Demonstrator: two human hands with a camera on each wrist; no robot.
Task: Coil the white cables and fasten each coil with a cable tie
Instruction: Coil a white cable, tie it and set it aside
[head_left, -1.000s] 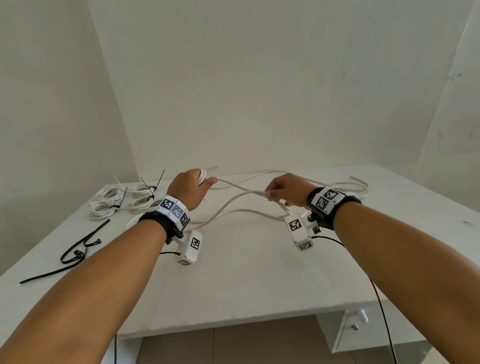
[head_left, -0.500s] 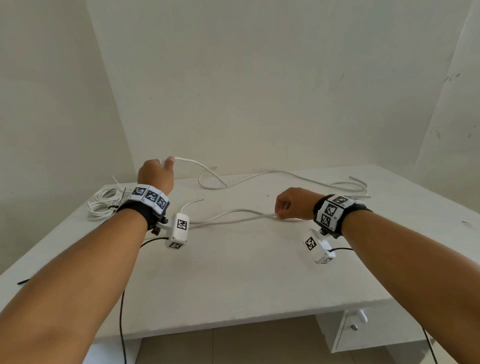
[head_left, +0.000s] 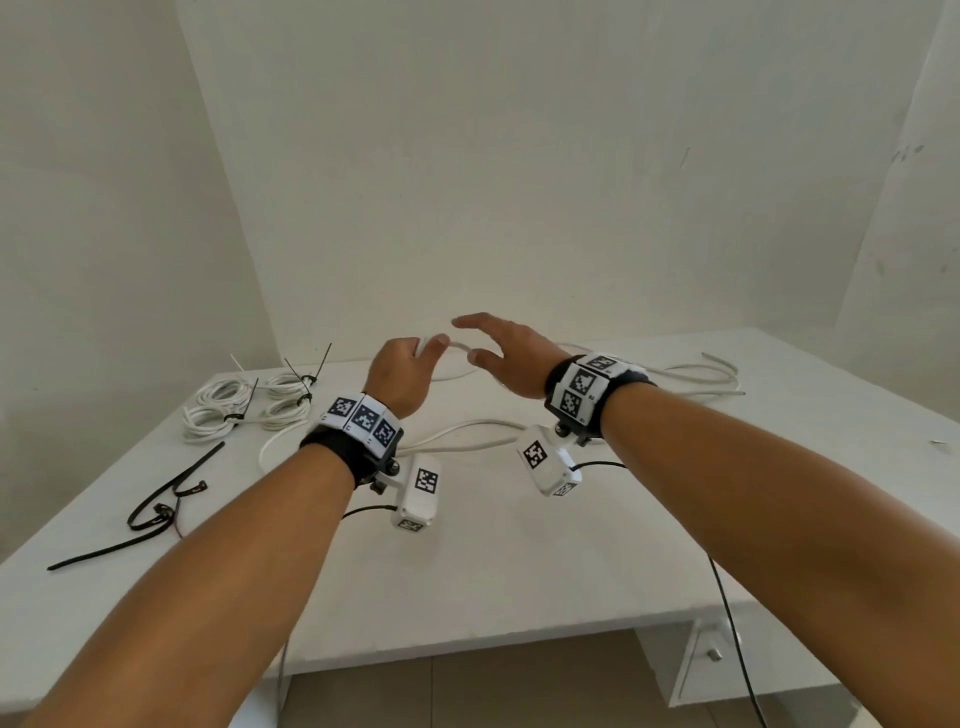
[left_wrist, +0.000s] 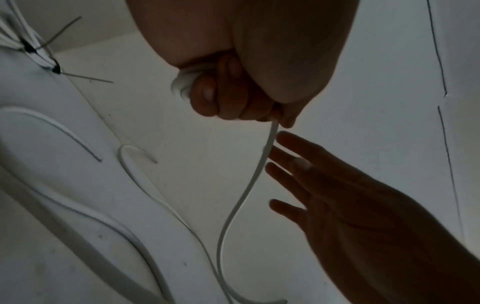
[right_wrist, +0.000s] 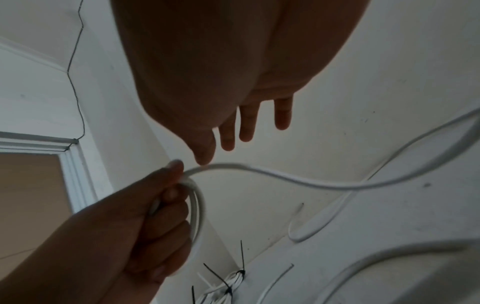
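My left hand (head_left: 402, 371) is raised over the back of the white table (head_left: 467, 561) and grips a small coil of white cable (right_wrist: 196, 207), seen in its curled fingers (left_wrist: 221, 96). The free run of that white cable (left_wrist: 249, 185) hangs from the fist down to the table. My right hand (head_left: 498, 353) hovers just right of it with fingers (right_wrist: 249, 123) straight and spread, holding nothing. Its fingertips are close to the cable (right_wrist: 285, 178) beside the left thumb. More loose cable (head_left: 691, 376) lies at the back right.
Several tied white coils (head_left: 244, 405) with black cable ties lie at the back left of the table. Loose black cable ties (head_left: 161, 499) lie nearer the left edge. A drawer unit (head_left: 711, 660) stands under the table's right side. Walls close the back and left.
My left hand swung right and back toward the middle with the cable. My right hand let go of the cable on the table, rose and opened beside the left hand.
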